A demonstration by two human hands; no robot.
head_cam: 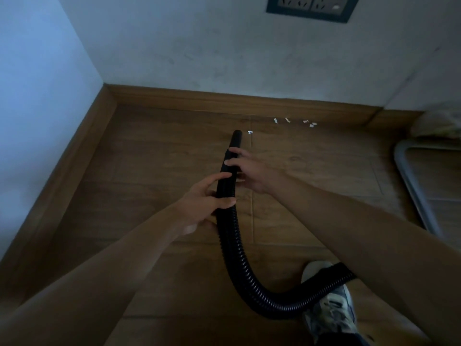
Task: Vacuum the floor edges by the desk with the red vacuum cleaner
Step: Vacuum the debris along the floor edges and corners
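Currently, the vacuum cleaner's black hose (225,236) is being held by both hands over the brown wooden floor (149,158). The left hand (203,204) is being curled round the hose where its ribbed length is joined to the smooth nozzle (236,139), with thumb and fingers closed on it. The right hand (249,171) is being wrapped round the nozzle farther forward, its fingers lying across the top. The nozzle tip is being pointed down at the floor, near the skirting board (224,97) under the pale wall (199,46). One paper scrap (250,132) is being shown just beside the tip, and four more scraps (294,121) are lying in a loose row to its right, along the skirting board. Behind the hands, the hose is being curved across a patterned shoe (331,315) and hidden under the right forearm. A grey metal frame (411,186) is being shown at the right edge, and a dark socket plate (311,8) high on the wall.
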